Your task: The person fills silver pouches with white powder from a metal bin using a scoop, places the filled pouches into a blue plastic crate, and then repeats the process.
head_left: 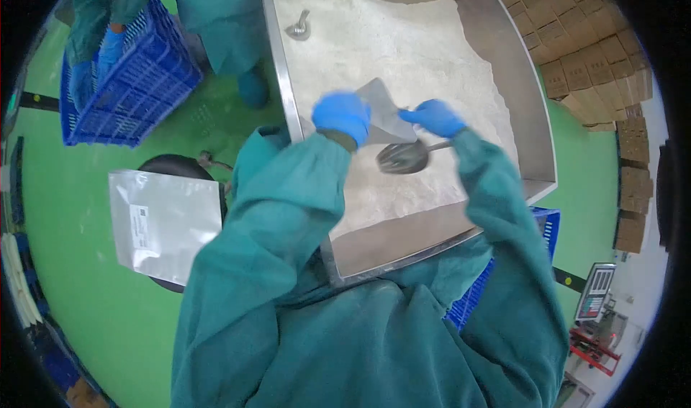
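My left hand (pixel 342 116), in a blue glove, is closed on the left side of a small silver-grey pouch (pixel 385 109) above a metal bin of white powder (pixel 374 55). At the pouch's right edge, the fingers of my right hand (pixel 436 118), also gloved in blue, are pinched together on it. Motion blurs both hands a little. Just below them is a metal scoop (pixel 404 157), its handle pointing right under my right wrist. Whether the pouch holds anything cannot be seen.
Another metal scoop (pixel 299 26) lies on the powder at upper left. A large silver bag (pixel 169 224) rests on a round dark stool to my left. Beyond it, a co-worker's gloved hand (pixel 109 52) is at a blue crate (pixel 137 84). Cartons (pixel 590 70) are stacked at right.
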Demonstrator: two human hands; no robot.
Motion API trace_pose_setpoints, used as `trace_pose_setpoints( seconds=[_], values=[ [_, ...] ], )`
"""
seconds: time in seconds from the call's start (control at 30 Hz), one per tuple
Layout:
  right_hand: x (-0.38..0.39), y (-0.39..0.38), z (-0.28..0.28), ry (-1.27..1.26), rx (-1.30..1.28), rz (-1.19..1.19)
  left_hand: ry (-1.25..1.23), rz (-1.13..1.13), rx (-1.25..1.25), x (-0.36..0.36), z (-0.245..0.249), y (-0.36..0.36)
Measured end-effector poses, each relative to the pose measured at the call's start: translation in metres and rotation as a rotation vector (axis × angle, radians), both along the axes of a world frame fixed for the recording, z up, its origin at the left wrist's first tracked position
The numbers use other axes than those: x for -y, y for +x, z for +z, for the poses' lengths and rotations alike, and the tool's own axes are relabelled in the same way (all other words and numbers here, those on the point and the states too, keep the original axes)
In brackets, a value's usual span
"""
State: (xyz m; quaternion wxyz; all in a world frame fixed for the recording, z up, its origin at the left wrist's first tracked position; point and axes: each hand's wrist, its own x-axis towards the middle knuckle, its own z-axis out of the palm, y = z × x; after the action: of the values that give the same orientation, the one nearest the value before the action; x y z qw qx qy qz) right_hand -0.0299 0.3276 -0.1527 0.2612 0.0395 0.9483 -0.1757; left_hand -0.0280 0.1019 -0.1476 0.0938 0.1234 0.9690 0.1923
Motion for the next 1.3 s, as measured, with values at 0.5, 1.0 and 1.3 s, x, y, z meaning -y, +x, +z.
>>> trace_pose_setpoints(
  seconds=[0.5,1.0,1.3],
  values=[
    [-0.075,0.182,0.095,-0.071,-0.275,0.473,-0.223,-0.767,-0.458,0.038,0.091,0.185],
    [-0.026,0.233,0.235,0.014,-0.704,0.366,0.387,-0.868,-0.440,-0.072,0.274,0.145],
    [-0.058,0.348,0.395,0.296,-0.700,-0.022,0.971,-0.372,-0.122,-0.010,0.299,0.135]
  ],
)
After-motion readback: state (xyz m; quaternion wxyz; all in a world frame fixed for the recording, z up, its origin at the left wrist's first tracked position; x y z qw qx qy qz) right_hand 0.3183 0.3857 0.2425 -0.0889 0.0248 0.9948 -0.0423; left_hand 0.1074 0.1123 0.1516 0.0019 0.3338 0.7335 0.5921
